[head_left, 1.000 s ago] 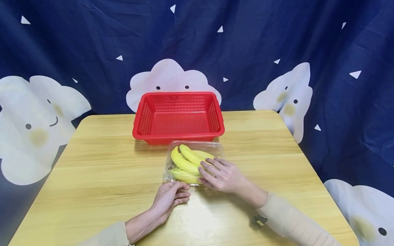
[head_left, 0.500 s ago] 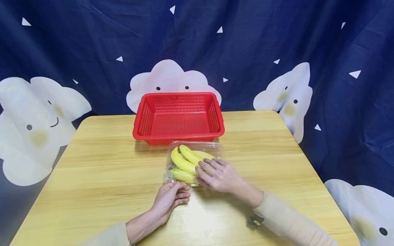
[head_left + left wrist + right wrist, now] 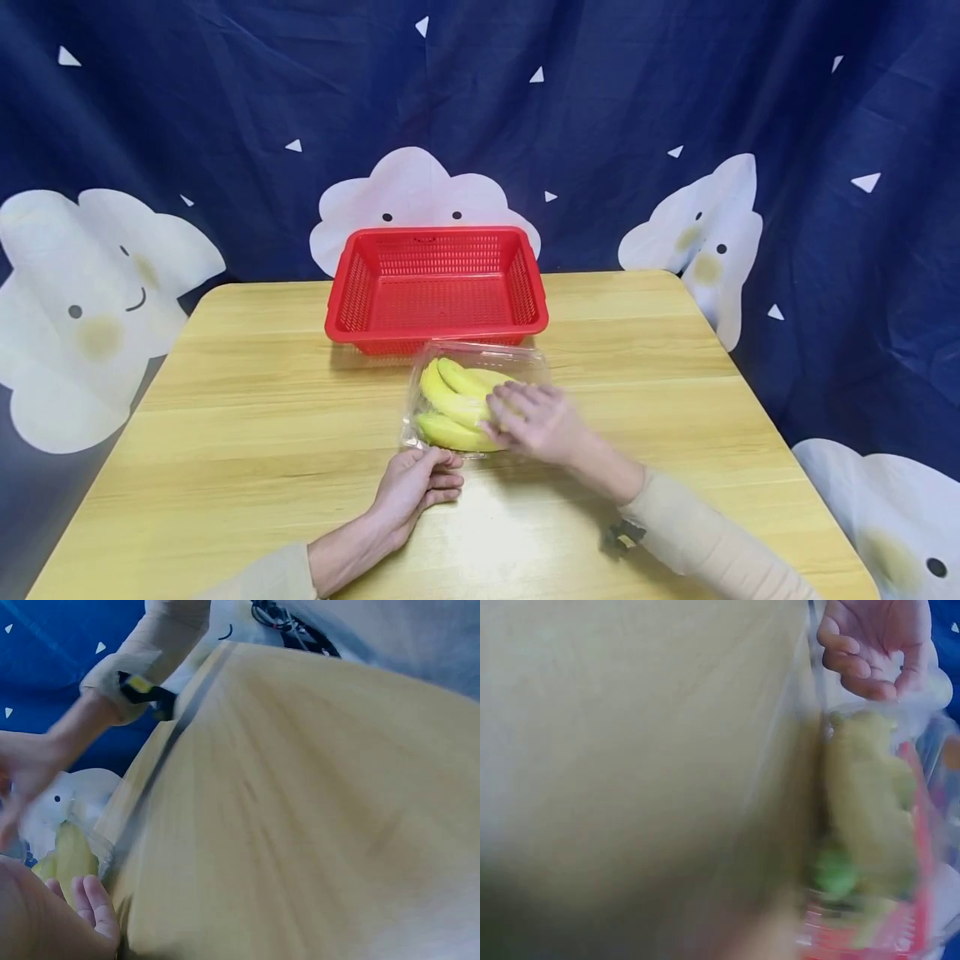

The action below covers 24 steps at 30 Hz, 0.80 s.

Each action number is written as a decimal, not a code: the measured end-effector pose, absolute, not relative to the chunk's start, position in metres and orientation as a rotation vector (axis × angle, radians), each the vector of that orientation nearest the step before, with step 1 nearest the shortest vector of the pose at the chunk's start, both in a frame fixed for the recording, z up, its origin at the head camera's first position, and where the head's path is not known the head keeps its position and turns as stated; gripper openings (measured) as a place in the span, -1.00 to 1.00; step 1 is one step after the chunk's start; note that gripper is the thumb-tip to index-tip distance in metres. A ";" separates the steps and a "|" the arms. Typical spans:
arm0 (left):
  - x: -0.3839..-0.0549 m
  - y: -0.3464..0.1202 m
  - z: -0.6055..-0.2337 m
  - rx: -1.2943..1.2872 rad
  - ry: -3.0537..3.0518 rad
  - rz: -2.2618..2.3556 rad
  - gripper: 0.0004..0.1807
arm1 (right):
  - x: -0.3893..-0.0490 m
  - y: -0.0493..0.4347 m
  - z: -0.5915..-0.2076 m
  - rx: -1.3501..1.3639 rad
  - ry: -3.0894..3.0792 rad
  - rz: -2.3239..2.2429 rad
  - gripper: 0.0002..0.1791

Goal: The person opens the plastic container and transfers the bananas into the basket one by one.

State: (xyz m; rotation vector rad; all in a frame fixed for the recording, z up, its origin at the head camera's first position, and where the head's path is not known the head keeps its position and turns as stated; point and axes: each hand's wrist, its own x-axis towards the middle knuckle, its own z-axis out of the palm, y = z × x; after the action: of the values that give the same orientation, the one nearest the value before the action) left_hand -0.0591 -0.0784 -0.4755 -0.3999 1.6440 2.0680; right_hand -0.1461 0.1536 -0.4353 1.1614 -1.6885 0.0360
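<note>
Several yellow bananas lie in a clear plastic box in the middle of the table, near the red basket. My left hand pinches the near edge of the box between thumb and forefinger, its other fingers loosely bent. Over the right part of the box is my right hand, blurred, its fingers spread and extended above the bananas. Whether it touches the plastic or the fruit I cannot tell. In the right wrist view the bananas are blurred, with the left hand at the box's end.
Behind the box stands a red perforated basket with nothing in it. Both rest on a light wooden table. A dark blue curtain with white clouds hangs behind the table's far edge.
The box has shifted and turned slightly to the right, and the nearest banana shows more plainly. My right hand has moved a little right; the left keeps its hold.
</note>
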 end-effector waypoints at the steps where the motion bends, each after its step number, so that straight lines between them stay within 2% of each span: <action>1: -0.059 -0.079 -0.476 -0.398 1.642 2.066 -0.71 | -0.148 0.155 -0.430 1.137 -1.705 0.065 -0.63; 7: -0.057 -0.079 -0.477 -0.394 1.618 2.079 -0.69 | -0.154 0.162 -0.408 1.117 -1.768 0.163 -0.57; 24: -0.055 -0.082 -0.477 -0.420 1.638 2.083 -0.75 | -0.145 0.162 -0.399 1.113 -1.877 0.205 -0.52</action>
State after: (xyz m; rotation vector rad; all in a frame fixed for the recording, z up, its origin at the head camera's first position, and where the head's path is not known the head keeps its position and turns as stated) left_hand -0.0547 -0.0823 -0.4766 -0.4204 1.6381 2.0832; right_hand -0.1454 0.1625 -0.3990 1.1129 -1.8766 0.2054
